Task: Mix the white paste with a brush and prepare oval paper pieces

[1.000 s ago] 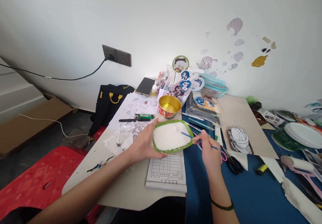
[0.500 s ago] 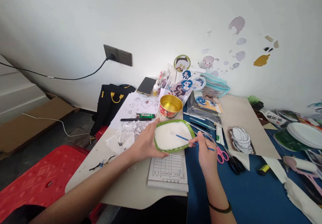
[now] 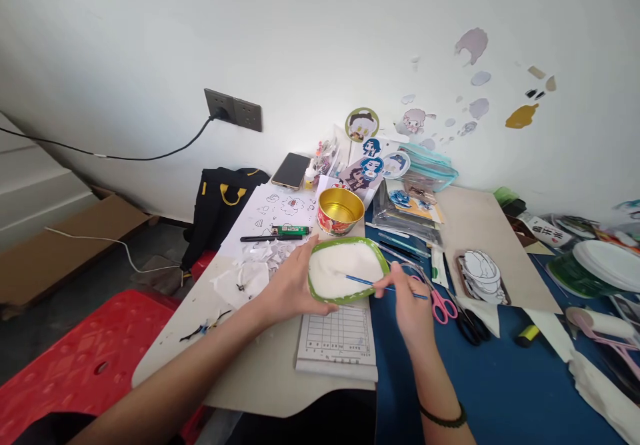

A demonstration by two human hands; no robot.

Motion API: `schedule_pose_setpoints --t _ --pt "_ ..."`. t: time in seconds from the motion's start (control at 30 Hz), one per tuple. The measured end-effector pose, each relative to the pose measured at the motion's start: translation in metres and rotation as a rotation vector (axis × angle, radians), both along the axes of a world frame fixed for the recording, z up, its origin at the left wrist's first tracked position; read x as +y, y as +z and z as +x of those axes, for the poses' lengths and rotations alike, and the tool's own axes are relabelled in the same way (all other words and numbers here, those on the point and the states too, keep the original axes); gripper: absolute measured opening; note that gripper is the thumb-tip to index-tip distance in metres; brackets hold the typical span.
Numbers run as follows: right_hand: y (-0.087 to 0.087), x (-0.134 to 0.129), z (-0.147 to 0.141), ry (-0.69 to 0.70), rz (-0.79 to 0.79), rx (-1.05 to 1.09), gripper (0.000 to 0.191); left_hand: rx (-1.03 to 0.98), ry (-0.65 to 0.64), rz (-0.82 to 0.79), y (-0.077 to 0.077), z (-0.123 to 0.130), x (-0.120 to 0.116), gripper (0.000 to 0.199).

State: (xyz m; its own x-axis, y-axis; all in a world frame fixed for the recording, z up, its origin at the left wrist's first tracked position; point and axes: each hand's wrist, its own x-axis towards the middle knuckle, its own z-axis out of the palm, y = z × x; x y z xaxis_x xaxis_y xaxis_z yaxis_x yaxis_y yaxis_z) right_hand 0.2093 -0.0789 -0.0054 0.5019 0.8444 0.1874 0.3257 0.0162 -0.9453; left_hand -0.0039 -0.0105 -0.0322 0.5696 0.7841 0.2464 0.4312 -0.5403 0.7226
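The left hand [image 3: 293, 285] grips the left side of the green tray [image 3: 314, 288] of white stuff, above the printed pad [image 3: 337, 338], whose writing is too small to read, and the right hand [image 3: 411, 302] pinches the blue stick [image 3: 365, 281] over it.

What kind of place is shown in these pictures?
Probably a craft or drawing desk in a home: pink-handled scissors, line drawings on paper and a heap of paper scraps lie on it, and character cut-outs are on the wall.
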Motion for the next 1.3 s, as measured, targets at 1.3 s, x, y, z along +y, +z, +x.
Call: schedule_pose_setpoints --t 1.3 --pt "-0.006 -0.003 0.007 -0.157 0.013 0.085 0.051 0.035 0.023 -0.019 0.008 0.0 -0.002 0.113"
